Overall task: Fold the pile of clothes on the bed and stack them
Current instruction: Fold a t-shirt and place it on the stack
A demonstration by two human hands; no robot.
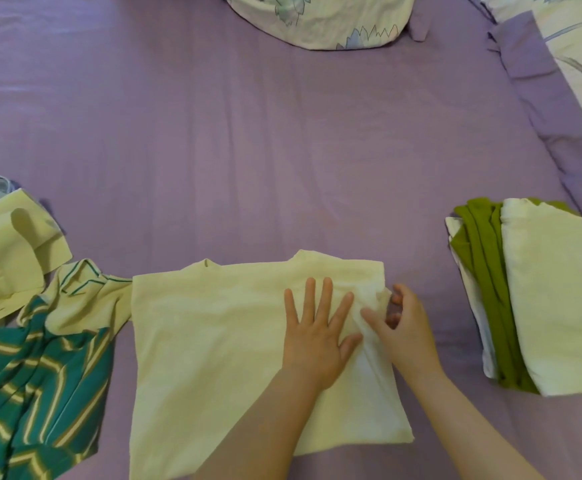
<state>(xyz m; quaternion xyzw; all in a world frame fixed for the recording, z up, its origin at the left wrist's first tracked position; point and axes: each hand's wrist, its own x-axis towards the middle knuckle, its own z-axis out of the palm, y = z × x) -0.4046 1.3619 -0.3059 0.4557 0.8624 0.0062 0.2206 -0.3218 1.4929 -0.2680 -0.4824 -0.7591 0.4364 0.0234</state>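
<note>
Two hands work our pale yellow shirt [213,341]: left hand [315,341] pressed flat, fingers straight; right hand [407,327] pinches its bunched right edge. The striped pile [33,386] is cropped left.

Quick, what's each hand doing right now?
Left hand: open, pressing flat on the pale shirt.
Right hand: pinching the shirt's right edge.
</note>
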